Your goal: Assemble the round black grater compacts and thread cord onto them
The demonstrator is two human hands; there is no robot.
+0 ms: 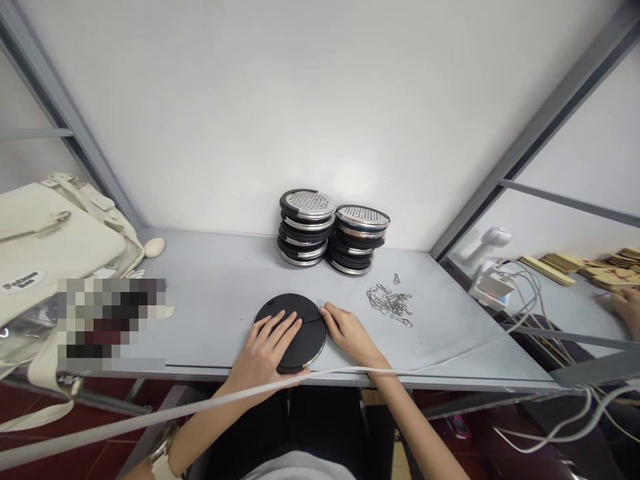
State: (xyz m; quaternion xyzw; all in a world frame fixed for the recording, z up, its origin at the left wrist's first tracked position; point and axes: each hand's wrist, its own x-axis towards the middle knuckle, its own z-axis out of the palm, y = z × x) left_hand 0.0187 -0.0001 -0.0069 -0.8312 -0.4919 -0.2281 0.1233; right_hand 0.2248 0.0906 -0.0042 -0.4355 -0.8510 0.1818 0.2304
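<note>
Black disc [291, 333], lying at the near edge of the grey desk [210, 293], near centre. Its upper face is round, flat and matte; a thin dark strap runs from about the middle to the right edge, a small black tab stands out at the far-left margin, and a silver rim shows along the near-right edge.

Left hand [267, 343]: fingers laid slightly apart across the left part of the face, thumb at the near edge; the grip holds the disc. Right hand [350, 333]: thumb and forefinger closed narrowly at the right edge, where the strap ends; the grip pinches a small fitting [321, 311], its details too small to tell.

Far side, against the wall: left stack [307, 230] and right stack [357, 240] of round pieces with silver and black rims, the top of each a perforated metal plate. Right of the disc: a loose heap of metal clips [390, 303], with a single clip [397, 279] just beyond. Far left: a cream bag [60, 233] and a pale rounded object [155, 248]. A white cable [225, 399] crosses the view in front of the forearms.
</note>
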